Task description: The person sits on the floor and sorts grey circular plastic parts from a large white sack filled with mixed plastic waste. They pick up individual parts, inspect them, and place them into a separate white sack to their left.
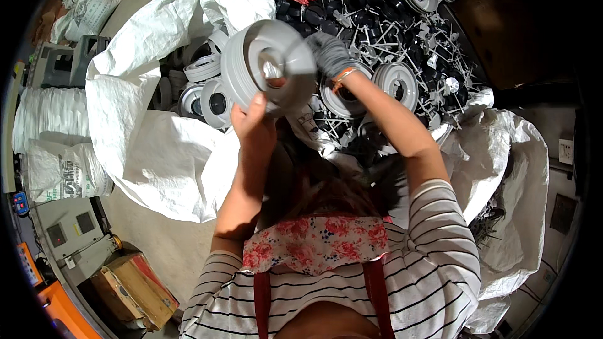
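Observation:
My left hand (254,120) is closed on the lower rim of a large light-grey round plastic part (233,69), ridged like a pulley, with a round hole in its middle. The part is tilted up in front of me, and the thumb lies on its near side. In a grey work glove, my right hand (331,56) is at the part's right edge; motion blurs its fingers, and I cannot tell whether they grip the rim. Beneath that hand lies a heap of black caps (374,3) and thin grey plastic pieces (411,50).
More grey rings (396,85) rest on the heap. At the left, an open white woven sack (135,113) contains several similar grey parts (215,103). Another white sack (527,194) stands at the right. A cardboard box (135,289) and grey machine casing (72,232) are at lower left.

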Demonstrator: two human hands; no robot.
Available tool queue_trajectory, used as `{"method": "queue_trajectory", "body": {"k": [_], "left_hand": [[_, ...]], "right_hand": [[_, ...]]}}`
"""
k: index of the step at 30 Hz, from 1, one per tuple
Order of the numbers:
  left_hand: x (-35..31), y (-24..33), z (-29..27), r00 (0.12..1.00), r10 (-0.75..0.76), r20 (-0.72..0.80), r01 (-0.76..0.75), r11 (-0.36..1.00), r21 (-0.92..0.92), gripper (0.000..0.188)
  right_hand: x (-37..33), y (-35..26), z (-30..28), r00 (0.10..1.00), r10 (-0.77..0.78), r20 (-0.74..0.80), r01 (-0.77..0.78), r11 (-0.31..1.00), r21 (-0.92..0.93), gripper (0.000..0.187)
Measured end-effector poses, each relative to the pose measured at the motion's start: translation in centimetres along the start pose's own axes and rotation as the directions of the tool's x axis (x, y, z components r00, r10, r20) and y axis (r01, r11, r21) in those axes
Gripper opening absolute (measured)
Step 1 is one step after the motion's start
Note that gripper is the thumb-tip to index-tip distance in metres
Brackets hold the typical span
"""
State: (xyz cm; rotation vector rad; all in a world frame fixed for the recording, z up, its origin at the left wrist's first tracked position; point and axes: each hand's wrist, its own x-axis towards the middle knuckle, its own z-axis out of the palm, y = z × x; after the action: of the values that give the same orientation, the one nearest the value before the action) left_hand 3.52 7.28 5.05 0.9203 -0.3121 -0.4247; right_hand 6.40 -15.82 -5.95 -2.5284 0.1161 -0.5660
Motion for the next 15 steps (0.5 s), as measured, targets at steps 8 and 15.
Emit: {"method": "queue_trajectory", "body": {"k": [8, 15], "left_hand": [[1.7, -1.8, -1.0, 0.952, 0.07, -0.298, -0.003, 0.976, 0.219, 0.031], [1.6, -1.3, 0.5, 0.951, 0.076, -0.3, 0.003, 0.967, 0.255, 0.027]], "right_hand": [[1.8, -2.1, 8.4, 0.804, 0.395, 0.445, 0.002, 0.746, -0.666, 0.044], [1.2, -0.3, -0.2, 0.88, 0.417, 0.225, -0.289, 0.849, -0.443, 0.038]]}}
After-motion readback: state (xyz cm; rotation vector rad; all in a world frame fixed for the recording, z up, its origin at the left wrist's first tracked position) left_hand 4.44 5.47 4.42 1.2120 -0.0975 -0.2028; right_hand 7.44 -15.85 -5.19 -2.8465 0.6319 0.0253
